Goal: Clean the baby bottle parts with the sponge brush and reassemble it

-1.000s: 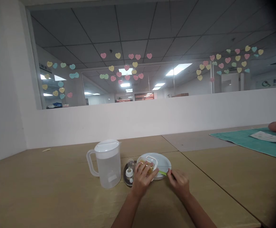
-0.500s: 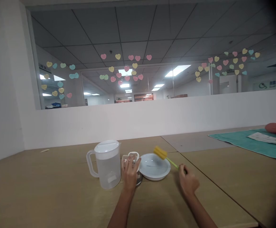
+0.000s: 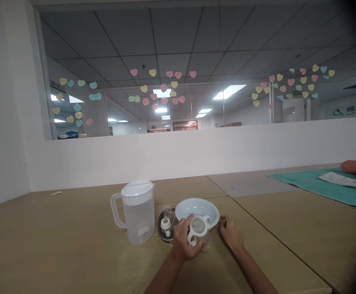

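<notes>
My left hand (image 3: 182,241) is curled around a clear baby bottle (image 3: 198,232) with white side handles; the fingers (image 3: 186,222) wrap its far side and the thumb sits low on the near side, so the grip is closed on it. The bottle is tilted, its open mouth facing me, held just above the table (image 3: 74,253) at the near rim of the white bowl (image 3: 197,209).

My right hand (image 3: 231,234) rests on the table just right of the bottle, fingers (image 3: 223,222) bent inward by the bowl's edge. I cannot tell whether they pinch anything; the view is too small and soft there.

The bottle body is transparent and looks empty; one white loop handle shows below my left fingers.

Just left of my left fingers: a dark round tray (image 3: 165,226) carrying a white nipple piece (image 3: 165,223). Further left stands a lidded translucent pitcher (image 3: 136,212) holding water. Well off to the right of my right hand lies a teal mat (image 3: 325,183).
</notes>
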Demonstrator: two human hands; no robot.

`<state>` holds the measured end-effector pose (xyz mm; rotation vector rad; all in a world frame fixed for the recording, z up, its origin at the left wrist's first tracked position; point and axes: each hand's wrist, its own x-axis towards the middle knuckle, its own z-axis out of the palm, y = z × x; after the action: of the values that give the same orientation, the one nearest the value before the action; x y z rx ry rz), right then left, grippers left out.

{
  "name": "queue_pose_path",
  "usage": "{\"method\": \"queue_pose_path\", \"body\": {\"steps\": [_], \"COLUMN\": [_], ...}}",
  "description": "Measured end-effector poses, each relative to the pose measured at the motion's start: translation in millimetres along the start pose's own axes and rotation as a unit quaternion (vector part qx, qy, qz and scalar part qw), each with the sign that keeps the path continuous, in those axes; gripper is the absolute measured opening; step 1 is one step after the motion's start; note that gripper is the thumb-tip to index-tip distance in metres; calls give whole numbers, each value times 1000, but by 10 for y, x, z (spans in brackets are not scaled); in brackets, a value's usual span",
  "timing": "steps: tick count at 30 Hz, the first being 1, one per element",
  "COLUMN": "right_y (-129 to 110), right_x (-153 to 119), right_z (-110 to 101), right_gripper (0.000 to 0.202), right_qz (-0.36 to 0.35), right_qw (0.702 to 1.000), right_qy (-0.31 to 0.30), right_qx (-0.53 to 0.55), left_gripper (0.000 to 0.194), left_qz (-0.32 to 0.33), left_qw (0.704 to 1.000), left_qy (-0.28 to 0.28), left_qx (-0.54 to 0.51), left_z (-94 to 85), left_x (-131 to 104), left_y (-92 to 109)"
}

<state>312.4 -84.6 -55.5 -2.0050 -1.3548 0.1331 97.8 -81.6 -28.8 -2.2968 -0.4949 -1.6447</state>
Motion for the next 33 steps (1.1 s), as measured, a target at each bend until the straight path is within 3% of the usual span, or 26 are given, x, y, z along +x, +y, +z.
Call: {"method": "queue_pose_path", "body": {"steps": [5,12,18,21,24,27,29,33], "right_y": [0,-22,-17,-33,-43,-36,-27,-19], "right_x": [-15,-6,-9,-19,-23,-21,-21,-25], "right_z": [1,34,46,20,-13,-37,-42,-26], "right_gripper": [27,16,12,13,20,32,36,42], "right_qz": [-39,-45,-65,-61,-27,8,12,-26], "right_qw": [999,999,997,997,999,999,999,994], "right_qy": [-20,-14,-25,-34,-21,19,47,73], "right_qx": [14,-19,-28,-27,-38,-30,5,78], "left_gripper": [68,67,63,63,53,37,36,33], "left_qz": [25,-31,-26,-32,-121,-256,-311,-348], "left_qw": [996,983,982,984,988,966,945,892], "left_qy": [-77,-179,-186,-173,-90,-13,-33,-182], "left_qx": [-34,-23,12,-20,-46,24,99,226], "left_z": [82,86,-3,-50,-75,-100,-123,-139], "left_x": [-22,-34,91,115,103,91,84,42], "left_y": [81,51,102,69,-51,-236,-360,-507]}}
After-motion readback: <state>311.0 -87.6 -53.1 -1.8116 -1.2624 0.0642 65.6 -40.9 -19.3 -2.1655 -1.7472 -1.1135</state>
